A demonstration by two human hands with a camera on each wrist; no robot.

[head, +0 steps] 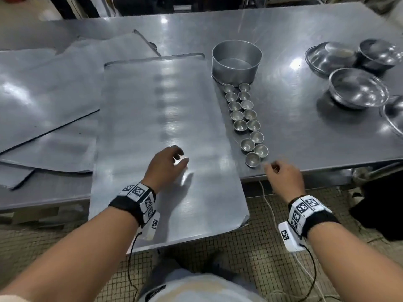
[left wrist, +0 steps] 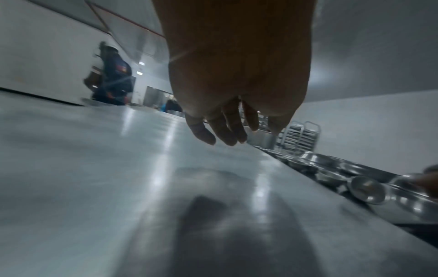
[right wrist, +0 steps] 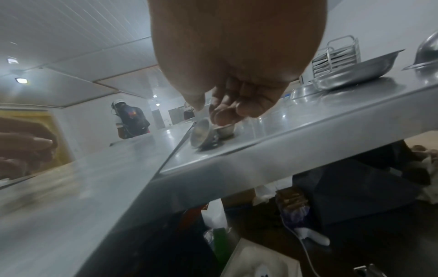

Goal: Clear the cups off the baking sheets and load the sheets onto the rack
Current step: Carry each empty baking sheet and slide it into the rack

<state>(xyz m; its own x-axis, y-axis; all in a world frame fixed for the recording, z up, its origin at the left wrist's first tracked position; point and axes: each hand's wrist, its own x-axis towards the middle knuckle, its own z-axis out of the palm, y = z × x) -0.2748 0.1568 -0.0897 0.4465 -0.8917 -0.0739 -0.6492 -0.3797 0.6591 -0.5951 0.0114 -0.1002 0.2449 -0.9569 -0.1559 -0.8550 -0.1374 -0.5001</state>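
Note:
A bare baking sheet [head: 170,105] lies in front of me, and its near end overhangs the table's front edge. My left hand [head: 174,158] hovers over the sheet's near half with relaxed fingers [left wrist: 220,131] and holds nothing. Several small metal cups [head: 244,114] stand in two rows on the table [head: 305,138], right of the sheet. The nearest cup [head: 253,159] looks tipped in the right wrist view [right wrist: 201,134]. My right hand [head: 274,168] is just right of it, fingers loosely curled, with a small gap showing. A tray rack [left wrist: 298,138] stands far behind.
A round deep tin [head: 236,62] sits at the far end of the cup rows. Steel bowls [head: 357,88] crowd the table's right side. More flat sheets [head: 43,94] are stacked to the left. A person [left wrist: 113,75] stands at the far end.

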